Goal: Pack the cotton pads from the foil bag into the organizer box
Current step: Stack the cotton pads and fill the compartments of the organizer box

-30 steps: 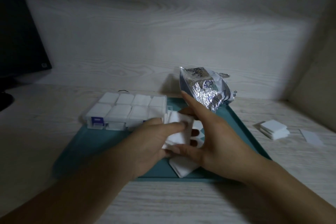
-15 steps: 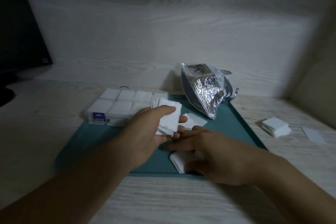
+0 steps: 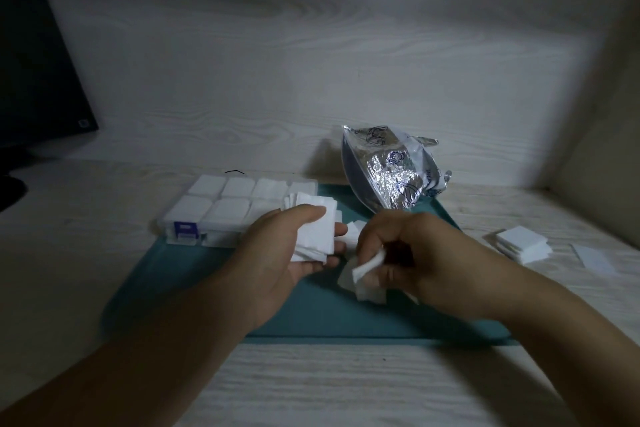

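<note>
My left hand (image 3: 282,250) holds a stack of white square cotton pads (image 3: 317,225) upright above the teal tray (image 3: 194,270). Just to its right, my right hand (image 3: 412,253) is closed on a few loose cotton pads (image 3: 367,274) lifted off the tray. The clear organizer box (image 3: 235,204) sits at the tray's back left, its compartments filled with white pads. Behind my right hand the crumpled silver foil bag (image 3: 388,170) leans at the tray's back right edge. One more pad (image 3: 353,236) lies between my hands.
A small pile of cotton pads (image 3: 521,241) and a single flat pad (image 3: 595,258) lie on the pale wood table to the right of the tray. A dark monitor (image 3: 31,80) stands at the far left. A wall closes the back and right side.
My right hand came off the stack, dropped to the loose pads on the tray and has picked some up. My left hand keeps its stack, now slightly further right.
</note>
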